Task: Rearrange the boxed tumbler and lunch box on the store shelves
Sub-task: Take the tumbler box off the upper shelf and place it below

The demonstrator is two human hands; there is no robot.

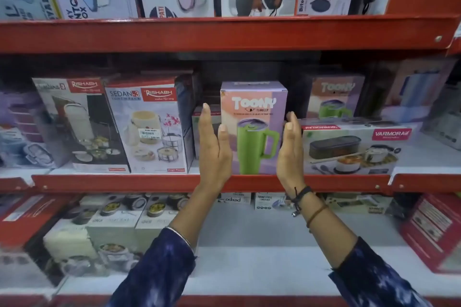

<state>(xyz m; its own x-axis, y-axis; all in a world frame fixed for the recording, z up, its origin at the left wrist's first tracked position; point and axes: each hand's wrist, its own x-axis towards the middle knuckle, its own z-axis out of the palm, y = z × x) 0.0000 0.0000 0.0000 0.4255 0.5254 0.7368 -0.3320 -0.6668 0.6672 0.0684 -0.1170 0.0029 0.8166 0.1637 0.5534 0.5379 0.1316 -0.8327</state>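
Tumbler box point(254, 129): upright at shelf point(159, 180) front, placed. Left hand point(215, 149), right hand point(290, 151): flat-open, flanking, holding nothing. Lunch box point(349, 148): just right, seemingly unhandled.

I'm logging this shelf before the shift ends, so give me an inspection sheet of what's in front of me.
Surface: red middle shelf, stocked.
Job's things: Toony tumbler box upright at the edge; Varmora lunch box lying flat beside it.
Clutter: Rishabh Sedan-3 box further left.
Grippers: left hand and right hand open, flanking the tumbler box; contact unclear.
Cables: nothing seen.
Surroundings: boxed goods on the shelves above and below.
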